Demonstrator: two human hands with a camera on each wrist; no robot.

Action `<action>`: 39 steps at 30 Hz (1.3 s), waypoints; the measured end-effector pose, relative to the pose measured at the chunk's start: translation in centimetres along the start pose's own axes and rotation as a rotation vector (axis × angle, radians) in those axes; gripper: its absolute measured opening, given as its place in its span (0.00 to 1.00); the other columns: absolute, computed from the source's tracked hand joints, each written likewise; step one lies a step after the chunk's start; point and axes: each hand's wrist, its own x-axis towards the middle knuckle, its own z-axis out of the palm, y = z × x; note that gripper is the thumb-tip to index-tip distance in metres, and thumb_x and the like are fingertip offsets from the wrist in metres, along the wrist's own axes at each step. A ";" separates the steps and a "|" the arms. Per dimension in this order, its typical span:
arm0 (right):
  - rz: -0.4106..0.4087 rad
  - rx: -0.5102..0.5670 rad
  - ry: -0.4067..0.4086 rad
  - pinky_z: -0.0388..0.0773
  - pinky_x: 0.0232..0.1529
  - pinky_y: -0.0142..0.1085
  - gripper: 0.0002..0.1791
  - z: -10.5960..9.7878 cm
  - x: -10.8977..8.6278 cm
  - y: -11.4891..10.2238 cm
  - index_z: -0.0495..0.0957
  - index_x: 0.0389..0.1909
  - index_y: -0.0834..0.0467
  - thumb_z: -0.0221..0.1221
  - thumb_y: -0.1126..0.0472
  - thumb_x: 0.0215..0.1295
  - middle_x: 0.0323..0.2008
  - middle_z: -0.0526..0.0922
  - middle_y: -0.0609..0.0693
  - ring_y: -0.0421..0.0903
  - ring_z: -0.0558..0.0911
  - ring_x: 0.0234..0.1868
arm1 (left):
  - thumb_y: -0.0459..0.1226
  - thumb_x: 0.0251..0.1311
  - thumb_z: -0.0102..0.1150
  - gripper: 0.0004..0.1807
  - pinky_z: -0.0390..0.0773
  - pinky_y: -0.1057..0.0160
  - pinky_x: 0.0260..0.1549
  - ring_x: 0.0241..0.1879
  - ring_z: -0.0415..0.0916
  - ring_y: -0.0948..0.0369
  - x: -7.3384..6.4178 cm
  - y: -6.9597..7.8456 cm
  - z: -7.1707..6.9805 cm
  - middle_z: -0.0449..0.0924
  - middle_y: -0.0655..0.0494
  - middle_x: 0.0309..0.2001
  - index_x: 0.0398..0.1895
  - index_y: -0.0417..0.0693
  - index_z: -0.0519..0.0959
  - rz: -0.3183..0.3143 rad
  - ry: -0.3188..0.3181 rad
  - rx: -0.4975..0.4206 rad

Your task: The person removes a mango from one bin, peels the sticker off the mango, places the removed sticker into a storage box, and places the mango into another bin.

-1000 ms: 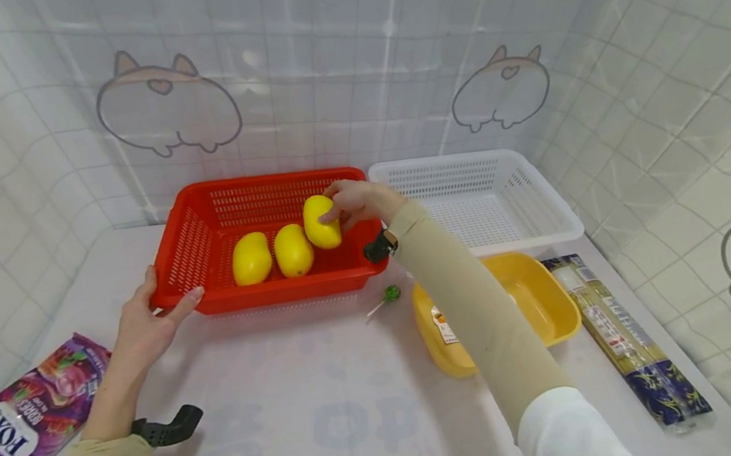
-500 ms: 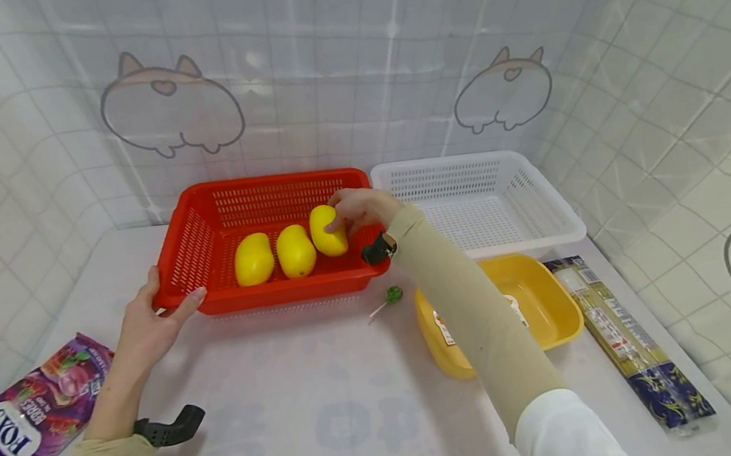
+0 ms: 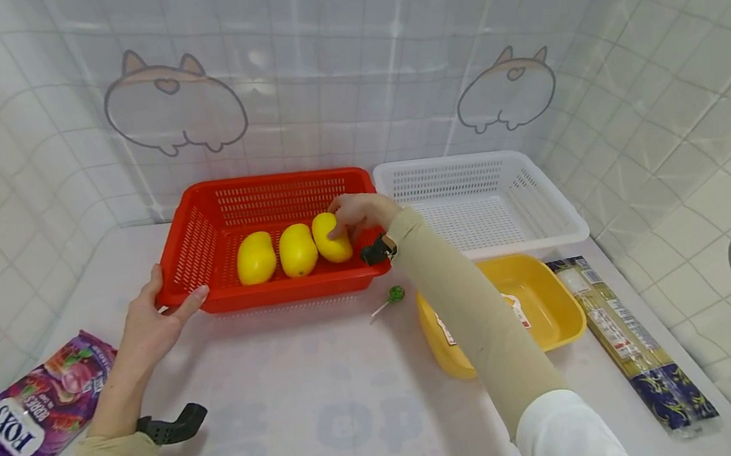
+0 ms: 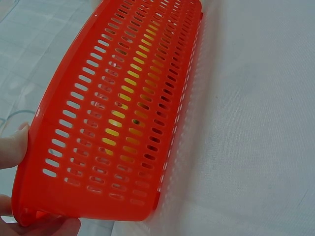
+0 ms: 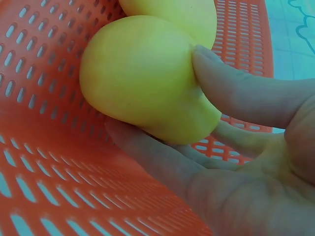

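Three yellow mangoes stand in a row in the red plastic basket [image 3: 277, 296]: a left one [image 3: 255, 259], a middle one [image 3: 297, 251] and a right one [image 3: 330, 239]. My right hand [image 3: 359, 212] holds the right mango down in the basket, thumb on one side and fingers round the other. In the right wrist view that mango [image 5: 138, 73] lies against a second mango [image 5: 172, 17]. My left hand [image 3: 150, 320] grips the basket's front left corner, its thumb along the front rim. Through the slots of the basket wall [image 4: 113, 113], yellow shows in the left wrist view.
A white basket [image 3: 565, 231] stands right of the red one. In front of it are a yellow tub [image 3: 551, 303], partly behind my right sleeve, and a long clear-and-blue packet [image 3: 635, 346]. A green lollipop [image 3: 394, 295] lies mid-table; a purple Fox's bag [image 3: 40, 406] lies left.
My right hand has lowered the right mango into the basket, beside the middle one, and still holds it. The left hand stays on the basket corner.
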 end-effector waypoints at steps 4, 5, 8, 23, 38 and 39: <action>-0.004 -0.020 -0.015 0.80 0.59 0.43 0.38 0.1 0.1 0.1 0.57 0.74 0.60 0.63 0.64 0.66 0.70 0.64 0.56 0.54 0.75 0.59 | 0.58 0.68 0.52 0.55 0.66 0.29 0.60 0.70 0.50 0.31 0.0 0.0 0.0 0.42 0.28 0.77 0.79 0.45 0.28 0.002 0.000 0.001; -0.002 -0.029 -0.016 0.80 0.59 0.43 0.38 0.1 0.1 0.1 0.57 0.74 0.60 0.63 0.63 0.66 0.70 0.63 0.56 0.54 0.75 0.59 | 0.58 0.68 0.52 0.55 0.66 0.29 0.60 0.70 0.50 0.31 0.0 0.0 0.0 0.42 0.28 0.77 0.79 0.45 0.28 0.003 0.000 0.001; 0.008 -0.053 -0.007 0.80 0.59 0.44 0.39 0.3 0.2 0.1 0.58 0.74 0.60 0.64 0.63 0.66 0.71 0.63 0.56 0.54 0.74 0.60 | 0.58 0.68 0.52 0.55 0.66 0.29 0.60 0.70 0.50 0.31 0.0 0.0 0.0 0.42 0.28 0.77 0.79 0.45 0.28 0.004 -0.001 0.000; -0.007 -0.093 -0.010 0.79 0.61 0.42 0.37 0.5 0.6 0.1 0.60 0.73 0.62 0.63 0.62 0.67 0.70 0.64 0.57 0.53 0.74 0.61 | 0.59 0.68 0.52 0.55 0.66 0.29 0.60 0.70 0.50 0.30 0.0 0.0 -0.1 0.42 0.28 0.77 0.79 0.45 0.28 -0.005 -0.005 0.005; -0.032 -0.061 -0.017 0.78 0.62 0.45 0.14 0.5 0.7 0.2 0.72 0.45 0.65 0.64 0.65 0.65 0.46 0.71 0.55 0.52 0.75 0.51 | 0.60 0.68 0.52 0.55 0.66 0.29 0.60 0.71 0.49 0.30 0.0 -0.1 0.0 0.40 0.29 0.77 0.79 0.46 0.28 -0.015 -0.001 0.012; -0.032 -0.061 -0.015 0.78 0.62 0.45 0.14 0.5 0.6 0.2 0.71 0.44 0.65 0.64 0.65 0.65 0.46 0.70 0.55 0.52 0.74 0.51 | 0.60 0.68 0.52 0.56 0.66 0.29 0.60 0.71 0.49 0.30 0.0 -0.1 0.0 0.40 0.29 0.77 0.79 0.46 0.27 -0.015 0.000 0.015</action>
